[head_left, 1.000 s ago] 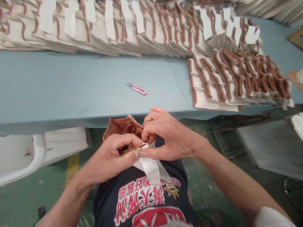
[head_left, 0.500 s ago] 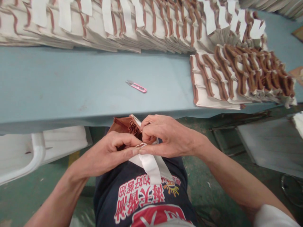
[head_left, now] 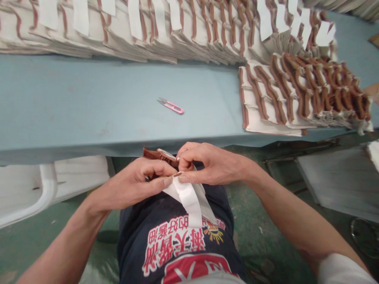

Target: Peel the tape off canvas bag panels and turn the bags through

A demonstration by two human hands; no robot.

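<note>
Close to my lap, below the table's front edge, I hold a white-and-brown fabric piece (head_left: 153, 154) with a white strip (head_left: 190, 203) hanging from it. My left hand (head_left: 145, 181) pinches its edge between thumb and forefinger. Right beside it, my right hand (head_left: 204, 163) is closed on the same edge, its thumb on the top of the strip. The hands almost touch, and their fingers cover much of the fabric. Pink-handled thread snips (head_left: 171, 106) lie on the blue tabletop beyond my hands.
Along the back of the blue table (head_left: 89, 106) runs a long row of overlapping white fabric pieces (head_left: 124, 43) with brown edges and white strips. A second brown-edged stack (head_left: 275, 94) sits at the right. A white metal tube (head_left: 47, 193) curves below the table at left.
Both hands have risen slightly with the fabric piece, and its brown far end has tipped flatter. The white strip hangs a little more to the right. The snips lie where they were.
</note>
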